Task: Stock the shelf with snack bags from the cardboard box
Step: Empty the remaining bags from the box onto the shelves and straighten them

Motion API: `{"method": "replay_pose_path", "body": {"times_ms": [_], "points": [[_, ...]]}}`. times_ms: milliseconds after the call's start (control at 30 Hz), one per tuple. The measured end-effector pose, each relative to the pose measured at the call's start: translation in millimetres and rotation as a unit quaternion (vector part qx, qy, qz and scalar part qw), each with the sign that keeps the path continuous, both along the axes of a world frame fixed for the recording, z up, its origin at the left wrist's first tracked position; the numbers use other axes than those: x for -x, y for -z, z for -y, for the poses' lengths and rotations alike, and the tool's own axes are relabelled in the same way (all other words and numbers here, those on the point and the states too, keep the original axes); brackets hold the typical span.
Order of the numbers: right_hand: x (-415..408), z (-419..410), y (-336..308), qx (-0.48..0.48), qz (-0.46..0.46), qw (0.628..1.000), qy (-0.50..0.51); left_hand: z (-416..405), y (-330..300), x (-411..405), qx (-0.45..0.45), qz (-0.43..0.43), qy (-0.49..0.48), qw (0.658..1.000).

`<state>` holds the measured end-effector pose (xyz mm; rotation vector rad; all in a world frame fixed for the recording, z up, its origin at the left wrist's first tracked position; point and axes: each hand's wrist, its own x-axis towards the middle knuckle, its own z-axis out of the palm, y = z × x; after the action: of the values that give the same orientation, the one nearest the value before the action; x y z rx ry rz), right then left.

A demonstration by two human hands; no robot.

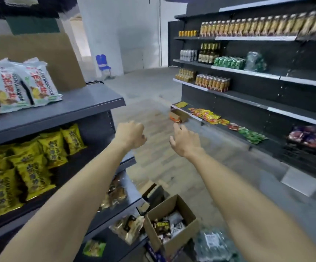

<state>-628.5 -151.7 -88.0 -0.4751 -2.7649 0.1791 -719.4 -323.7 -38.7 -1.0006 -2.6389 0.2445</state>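
Both arms reach out in front at about the height of the second shelf, and neither hand holds anything. The left hand is seen from the back with its fingers curled loosely inward, just off the end of the shelf unit. The right hand is beside it, a little apart, fingers relaxed and slightly spread, thumb pointing toward the left hand. On the left, the top shelf carries two white snack bags standing in front of a brown cardboard sheet. The shelf below is filled with yellow snack bags, and lower shelves hold clear packs of brown snacks. On the floor beneath the arms sits the open cardboard box, flaps up, with dark and white packets inside. A clear plastic pack lies beside it. Across the aisle, a dark wall shelf holds rows of bottles and cans, with loose small packets on its lowest level. A blue chair stands at the far wall.
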Motion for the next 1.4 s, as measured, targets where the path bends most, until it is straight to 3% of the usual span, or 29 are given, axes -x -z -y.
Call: {"method": "replay_pose_path", "body": {"times_ms": [233, 500, 700, 967, 1167, 1400], "points": [[-31, -65, 62, 0.05, 0.034, 0.995, 0.081, -73, 82, -20, 0.063, 0.07, 0.088, 0.992], [-13, -99, 132, 0.077, 0.107, 0.984, 0.119, -95, 161, 20, 0.103, 0.143, 0.094, 0.98], [37, -106, 182, 0.103, 0.162, 0.975, 0.117, -104, 221, 79, 0.078, 0.212, 0.085, 0.97], [62, -93, 315, 0.161, 0.277, 0.943, 0.087, -91, 345, 95, 0.079, 0.308, 0.106, 0.942], [67, -87, 417, 0.183, 0.371, 0.908, 0.064, -76, 440, 86, 0.145, 0.396, 0.025, 0.906], [85, -117, 485, 0.191, 0.406, 0.894, 0.012, -87, 495, 68, 0.191, 0.47, -0.056, 0.86]]}}
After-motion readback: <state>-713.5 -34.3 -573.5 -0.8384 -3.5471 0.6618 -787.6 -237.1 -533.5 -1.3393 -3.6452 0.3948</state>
